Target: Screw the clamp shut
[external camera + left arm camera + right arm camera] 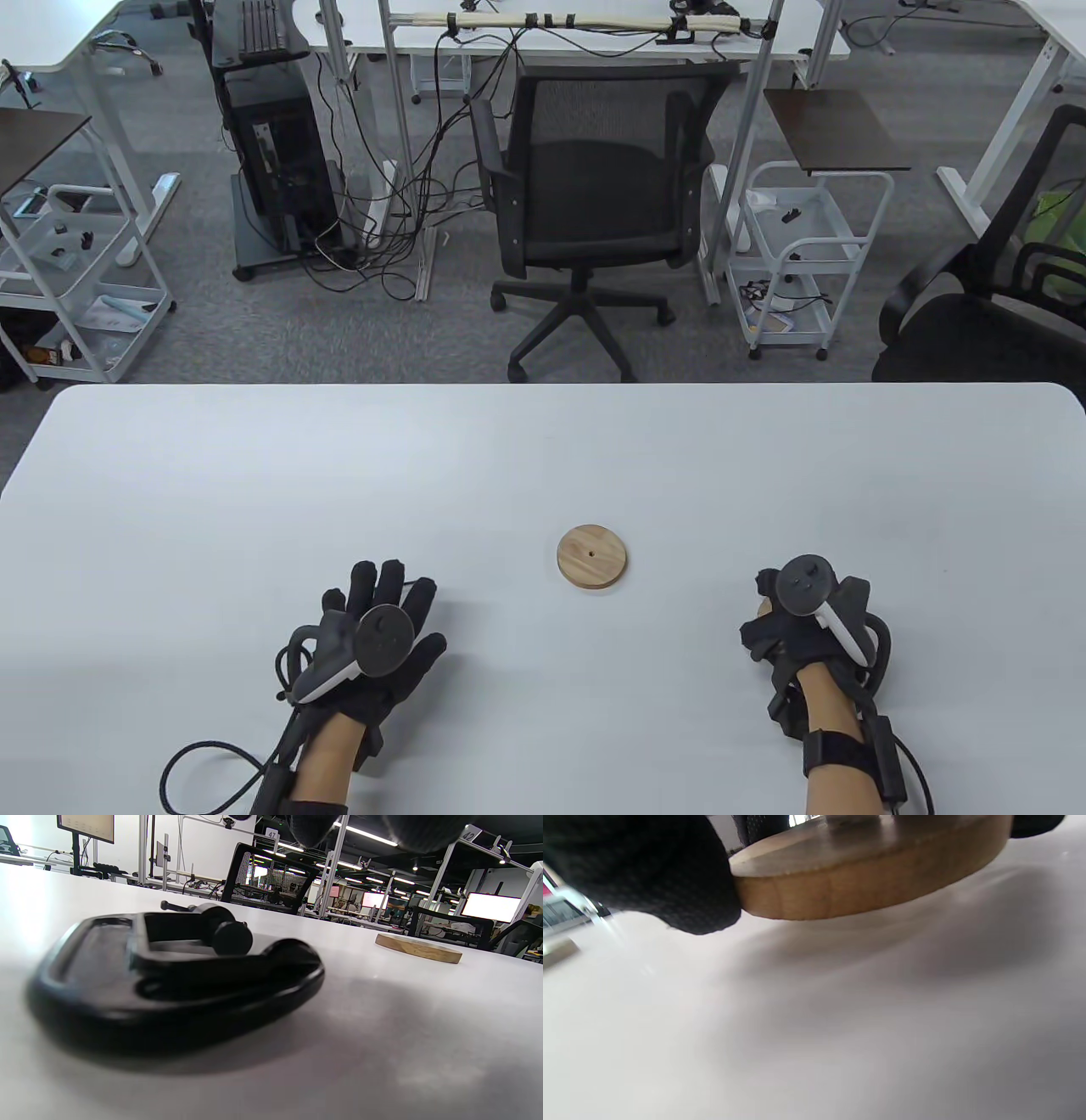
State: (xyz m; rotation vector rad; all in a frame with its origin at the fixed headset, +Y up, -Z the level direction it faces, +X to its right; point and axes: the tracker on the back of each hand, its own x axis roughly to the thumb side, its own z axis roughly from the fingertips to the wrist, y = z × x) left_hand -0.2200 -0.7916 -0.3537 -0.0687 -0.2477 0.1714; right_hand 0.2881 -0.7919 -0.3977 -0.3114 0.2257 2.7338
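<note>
A black C-clamp point(169, 980) lies flat on the white table point(543, 458), with its screw pad point(232, 938) standing off from the frame. My left hand point(386, 607) is spread open over it, so the table view hides the clamp. My left fingertips point(312, 827) hang above the clamp without touching it. My right hand point(776, 607) grips a round wooden disc point(865, 878) by its edge between gloved fingers point(670, 878), tilted just above the table. A second wooden disc point(593, 557) lies between the hands and also shows in the left wrist view point(418, 948).
The table's far edge point(543, 386) faces a black office chair point(594, 187). White carts and desks stand on the floor beyond. Glove cables trail at the near edge by my left wrist point(195, 764).
</note>
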